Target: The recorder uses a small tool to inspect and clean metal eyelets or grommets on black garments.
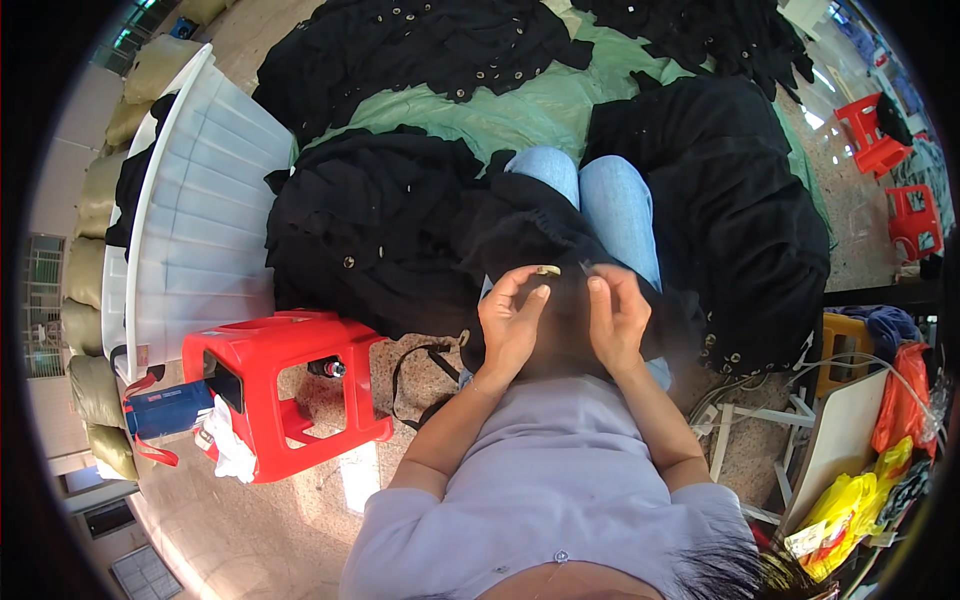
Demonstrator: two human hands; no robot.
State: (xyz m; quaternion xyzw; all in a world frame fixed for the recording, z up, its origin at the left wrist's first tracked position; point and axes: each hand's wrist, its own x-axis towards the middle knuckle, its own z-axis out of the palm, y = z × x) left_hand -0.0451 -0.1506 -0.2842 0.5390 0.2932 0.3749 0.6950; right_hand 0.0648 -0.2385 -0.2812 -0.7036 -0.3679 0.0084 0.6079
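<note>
A black garment (pixel 530 228) is spread over my lap, across the blue jeans (pixel 618 200). Above it, my left hand (pixel 513 328) is closed, its thumb near the curled index finger. A small yellowish thing (pixel 548 270) shows at that index fingertip; whether it is held or worn, I cannot tell. My right hand (pixel 617 318) faces it a short way off, thumb and index finger pinched together. Something tiny and dark (pixel 587 267) shows at its fingertips, too small to name. Dark cloth lies blurred between and below both hands.
Black garments with metal eyelets lie in piles at my left (pixel 365 230), right (pixel 710 190) and ahead (pixel 430 50), partly on a green sheet (pixel 490 115). To the left stand a large white tub (pixel 210 200) and a red stool (pixel 290 335). Plastic bags (pixel 850 510) are at the right.
</note>
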